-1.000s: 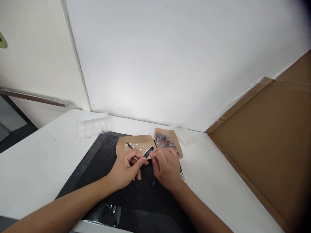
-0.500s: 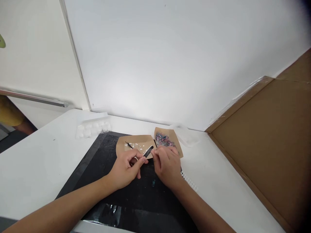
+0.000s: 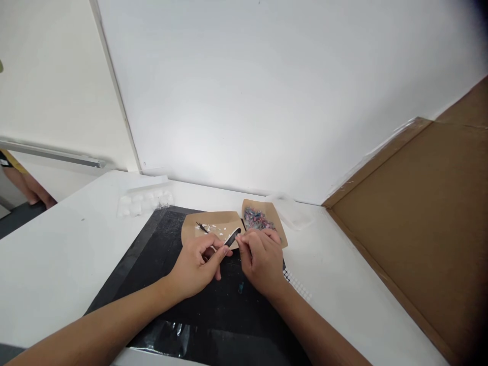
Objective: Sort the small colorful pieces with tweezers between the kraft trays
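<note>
My left hand (image 3: 200, 262) is closed round a slim black nail file (image 3: 232, 238) with a pale edge and a rounded end, which points up and to the right. My right hand (image 3: 263, 262) pinches thumb and fingers together right by the file's tip; whatever is between them is too small to make out. Below the hands, a small teal piece (image 3: 241, 288) like a false nail lies on the black mat (image 3: 152, 284). Just beyond is a brown paper tray (image 3: 224, 218) with white bits and a small dark tool (image 3: 202, 228).
A second paper tray (image 3: 276, 218) holds many pink and teal pieces. A sheet of white dots (image 3: 299, 285) lies right of my right wrist. Clear moulded plastic (image 3: 139, 202) sits at the back left. Cardboard (image 3: 412, 213) borders the right. A person's legs (image 3: 28, 188) show at far left.
The file and both hands are almost where they were, with only tiny shifts at the tip. At far left the other person has moved, and more of the legs shows.
</note>
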{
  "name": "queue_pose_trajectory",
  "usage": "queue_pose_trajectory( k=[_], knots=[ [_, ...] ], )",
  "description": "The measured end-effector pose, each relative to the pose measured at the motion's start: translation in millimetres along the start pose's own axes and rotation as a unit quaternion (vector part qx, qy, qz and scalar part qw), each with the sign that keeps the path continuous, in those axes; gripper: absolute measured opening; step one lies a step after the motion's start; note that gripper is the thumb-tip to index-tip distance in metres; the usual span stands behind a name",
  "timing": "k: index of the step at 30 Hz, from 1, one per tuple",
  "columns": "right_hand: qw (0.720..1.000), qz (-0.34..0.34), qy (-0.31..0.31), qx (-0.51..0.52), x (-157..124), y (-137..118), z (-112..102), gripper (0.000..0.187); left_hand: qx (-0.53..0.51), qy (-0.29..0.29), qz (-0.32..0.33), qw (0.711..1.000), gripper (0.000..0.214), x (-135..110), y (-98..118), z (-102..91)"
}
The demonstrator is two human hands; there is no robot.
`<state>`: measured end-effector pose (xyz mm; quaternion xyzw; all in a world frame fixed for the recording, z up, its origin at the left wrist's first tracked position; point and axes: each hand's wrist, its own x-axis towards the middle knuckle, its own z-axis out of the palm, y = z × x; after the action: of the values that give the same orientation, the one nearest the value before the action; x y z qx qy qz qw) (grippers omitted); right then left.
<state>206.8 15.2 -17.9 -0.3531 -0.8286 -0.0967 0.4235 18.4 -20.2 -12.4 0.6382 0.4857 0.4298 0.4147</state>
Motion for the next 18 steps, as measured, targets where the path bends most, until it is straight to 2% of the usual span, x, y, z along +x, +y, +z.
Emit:
queue_pose_trajectory(
  k=[3,8,13,18],
  knots=[
    [0.999,-0.032,-0.021,0.011,0,-1,0,0.023,0.013,0.006,0.011,1.0,0.028,0,-1,-0.8],
    [0.999,0.001,0.024,-0.024,1,3,3,0.02,0.018,0.0,0.023,1.0,0.031,1,-4,-1.5],
    [0.999,-0.032,-0.024,0.024,-4,5,4,0.018,0.021,0.004,0.037,0.999,0.031,3,-11,0.0],
    [0.998,-0.023,0.014,0.048,-8,6,3,0.013,0.043,0.004,0.062,0.997,0.029,2,-8,1.6]
  ],
)
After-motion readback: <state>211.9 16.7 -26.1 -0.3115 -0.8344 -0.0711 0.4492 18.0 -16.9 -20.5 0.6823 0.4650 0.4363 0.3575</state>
